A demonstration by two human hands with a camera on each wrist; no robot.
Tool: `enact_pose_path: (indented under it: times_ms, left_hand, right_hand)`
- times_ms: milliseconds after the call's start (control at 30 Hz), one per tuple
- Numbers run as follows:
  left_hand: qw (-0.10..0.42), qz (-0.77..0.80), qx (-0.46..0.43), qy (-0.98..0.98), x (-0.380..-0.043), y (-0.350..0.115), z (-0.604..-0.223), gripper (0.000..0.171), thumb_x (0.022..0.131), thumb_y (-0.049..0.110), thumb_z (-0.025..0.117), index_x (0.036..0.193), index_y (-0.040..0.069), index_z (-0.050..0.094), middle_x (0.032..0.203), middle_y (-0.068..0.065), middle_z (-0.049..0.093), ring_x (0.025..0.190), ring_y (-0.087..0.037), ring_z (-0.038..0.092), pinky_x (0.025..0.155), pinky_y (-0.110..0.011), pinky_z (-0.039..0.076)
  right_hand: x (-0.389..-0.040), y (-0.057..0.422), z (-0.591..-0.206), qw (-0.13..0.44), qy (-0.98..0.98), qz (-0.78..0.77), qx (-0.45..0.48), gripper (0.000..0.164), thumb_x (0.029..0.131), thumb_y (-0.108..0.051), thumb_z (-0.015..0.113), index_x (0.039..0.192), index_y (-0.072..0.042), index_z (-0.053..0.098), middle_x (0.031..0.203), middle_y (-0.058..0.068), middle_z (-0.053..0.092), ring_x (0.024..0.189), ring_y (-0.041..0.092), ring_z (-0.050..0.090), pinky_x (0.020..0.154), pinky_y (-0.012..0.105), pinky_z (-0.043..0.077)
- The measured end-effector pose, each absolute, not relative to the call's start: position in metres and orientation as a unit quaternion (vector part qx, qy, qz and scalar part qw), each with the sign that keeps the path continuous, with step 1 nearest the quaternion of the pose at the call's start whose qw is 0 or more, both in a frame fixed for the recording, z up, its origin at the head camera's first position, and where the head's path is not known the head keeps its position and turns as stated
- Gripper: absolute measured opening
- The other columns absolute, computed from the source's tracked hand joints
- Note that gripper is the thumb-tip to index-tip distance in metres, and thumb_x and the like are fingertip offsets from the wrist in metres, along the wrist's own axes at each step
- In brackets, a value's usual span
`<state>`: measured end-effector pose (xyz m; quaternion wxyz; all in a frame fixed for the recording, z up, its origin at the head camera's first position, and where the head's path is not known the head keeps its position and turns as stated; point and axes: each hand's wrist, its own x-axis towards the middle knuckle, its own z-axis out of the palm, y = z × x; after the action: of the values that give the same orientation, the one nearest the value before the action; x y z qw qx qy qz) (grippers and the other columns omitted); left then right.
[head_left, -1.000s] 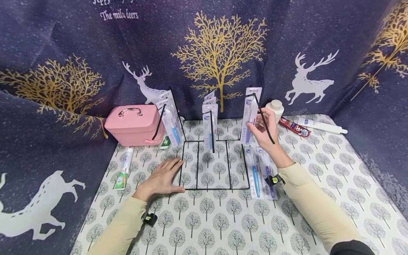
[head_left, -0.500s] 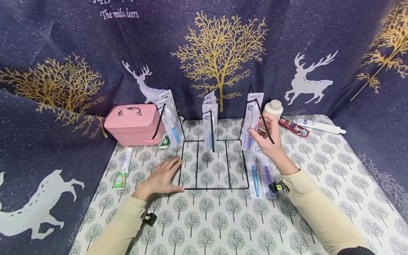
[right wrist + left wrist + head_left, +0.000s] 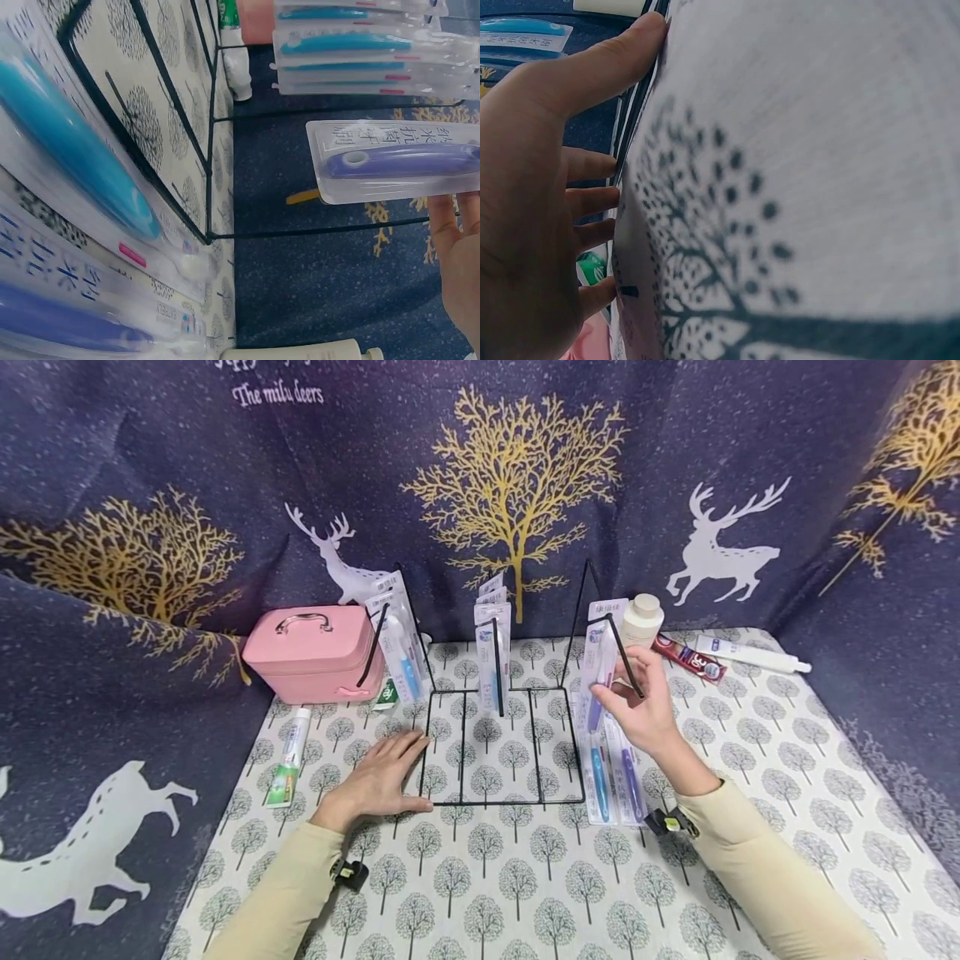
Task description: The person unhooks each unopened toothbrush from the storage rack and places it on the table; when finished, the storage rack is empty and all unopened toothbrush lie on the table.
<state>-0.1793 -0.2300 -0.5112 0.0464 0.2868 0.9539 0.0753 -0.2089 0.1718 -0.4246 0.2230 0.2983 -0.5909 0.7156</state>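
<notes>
My right hand (image 3: pixel 647 706) pinches a packaged purple toothbrush (image 3: pixel 597 672) by its right edge, fingers behind and thumb in front. The pack hangs upright at the front bend of the right arm of the black wire rack (image 3: pixel 510 803); whether the wire passes through its hole I cannot tell. In the right wrist view the purple-handled pack (image 3: pixel 405 161) is apart from the table. My left hand (image 3: pixel 381 774) rests on the table with fingers extended, touching the rack's left base wire. Below the right hand lie a blue toothbrush pack (image 3: pixel 598 785) and a second purple one (image 3: pixel 630 781).
Several toothbrush packs hang on the rack's left arm (image 3: pixel 405 660) and middle arm (image 3: pixel 491 652). A pink case (image 3: pixel 311 652) and toothpaste tubes (image 3: pixel 289 760) stand or lie at left. A white bottle (image 3: pixel 642 620), a red tube (image 3: pixel 690 658) and a white tube (image 3: pixel 750 653) are at back right.
My right hand has moved forward along the right arm, toward me and slightly right, bringing the purple toothbrush pack with it. The left hand has stayed in place.
</notes>
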Motion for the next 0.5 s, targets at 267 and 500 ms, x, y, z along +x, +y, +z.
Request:
enact_pose_path:
  times_ms: [267, 500]
  left_hand:
    - [0.048, 0.076, 0.286, 0.954, -0.179, -0.229, -0.512, 0.11, 0.064, 0.077, 0.055, 0.146, 0.013, 0.02, 0.152, -0.011, 0.017, 0.139, -0.031, 0.016, 0.111, -0.055, 0.017]
    - [0.05, 0.07, 0.281, 0.956, -0.181, -0.229, -0.511, 0.11, 0.063, 0.079, 0.054, 0.146, 0.015, 0.02, 0.152, -0.01, 0.017, 0.139, -0.03, 0.015, 0.111, -0.053, 0.017]
  right_hand:
    - [-0.196, 0.177, -0.427, 0.22, -0.578, 0.705, 0.348, 0.06, 0.067, 0.027, 0.058, 0.119, 0.014, 0.033, 0.093, 0.012, 0.059, 0.082, 0.016, 0.057, 0.066, 0.023, 0.053]
    - [-0.184, 0.179, -0.425, 0.212, -0.571, 0.703, 0.367, 0.058, 0.069, 0.024, 0.06, 0.119, 0.015, 0.032, 0.095, 0.013, 0.059, 0.082, 0.016, 0.057, 0.065, 0.023, 0.052]
